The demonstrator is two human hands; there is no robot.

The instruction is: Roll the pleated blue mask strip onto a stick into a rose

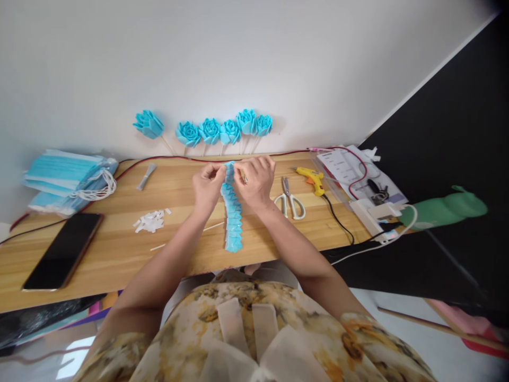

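Note:
Over the middle of the table, my left hand (207,185) and my right hand (254,180) are both closed in a pinch on a small piece of blue fabric (229,172) between them. Just below it, a row of overlapping folded blue pieces (234,225) runs down toward the table's near edge. Whether the held piece touches that row I cannot tell. White-handled scissors (290,200) lie to the right of my right hand, with a yellow glue gun (312,180) beyond them. A thin wooden stick (213,226) lies near my left forearm.
Several blue fabric flowers (210,131) on sticks lean against the wall. At left are stacked blue face masks (66,175), a black phone (63,252), white scraps (151,220) and a bundle of ties (146,176). A power strip (371,220) and green bottle (445,209) stand right.

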